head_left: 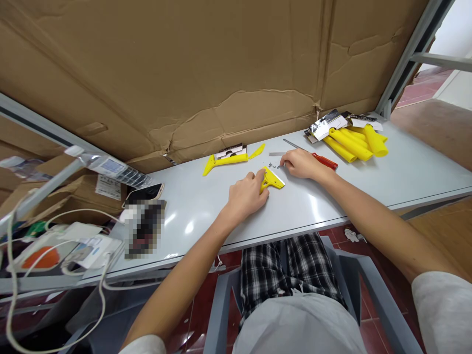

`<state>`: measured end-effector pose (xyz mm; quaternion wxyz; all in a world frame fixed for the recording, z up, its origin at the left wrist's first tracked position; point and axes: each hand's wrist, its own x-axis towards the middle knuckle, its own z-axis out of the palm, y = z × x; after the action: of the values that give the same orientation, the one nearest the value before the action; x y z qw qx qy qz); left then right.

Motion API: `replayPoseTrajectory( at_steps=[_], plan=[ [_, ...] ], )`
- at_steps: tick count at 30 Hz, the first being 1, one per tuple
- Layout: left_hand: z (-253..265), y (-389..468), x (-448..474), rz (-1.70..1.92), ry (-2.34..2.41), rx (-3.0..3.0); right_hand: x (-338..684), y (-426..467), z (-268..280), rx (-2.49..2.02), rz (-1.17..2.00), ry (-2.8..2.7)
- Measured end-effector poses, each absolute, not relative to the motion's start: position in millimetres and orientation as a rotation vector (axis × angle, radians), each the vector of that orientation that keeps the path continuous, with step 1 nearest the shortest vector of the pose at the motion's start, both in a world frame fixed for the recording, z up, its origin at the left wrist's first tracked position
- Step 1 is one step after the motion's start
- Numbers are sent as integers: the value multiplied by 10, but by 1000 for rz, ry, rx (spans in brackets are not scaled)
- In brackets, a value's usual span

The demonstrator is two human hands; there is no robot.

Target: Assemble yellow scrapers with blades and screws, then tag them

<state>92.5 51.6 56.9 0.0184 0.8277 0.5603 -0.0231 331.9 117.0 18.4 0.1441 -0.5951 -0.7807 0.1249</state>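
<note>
My left hand is closed around a yellow scraper head with a pale straight edge, held low over the white table. To its right, my right hand reaches down with fingers bent together at the tabletop beside several small dark screws. Whether a screw is between those fingertips is too small to see. A thin metal blade lies just beyond the fingers. Partly behind the right hand rests a screwdriver with a red handle. Farther back lie a yellow scraper and a loose yellow piece.
Several yellow tubular handles and printed packets are piled at the back right. A phone, a plastic bottle and white cables sit at the left. Cardboard walls the table's back.
</note>
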Motion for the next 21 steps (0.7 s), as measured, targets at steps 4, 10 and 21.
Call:
replayPoseTrajectory(
  at_steps=[4,10,21],
  plan=[
    [579,522,992,-132,1719,2624,3315,1157,201,-1706,362,-2265],
    [504,570,996,-112,1739,2629,3326,1175,172,-1666,346,-2276],
    [381,649,854,68,1667,2665,3331,1169,147,-1677,350,-2237]
  ],
)
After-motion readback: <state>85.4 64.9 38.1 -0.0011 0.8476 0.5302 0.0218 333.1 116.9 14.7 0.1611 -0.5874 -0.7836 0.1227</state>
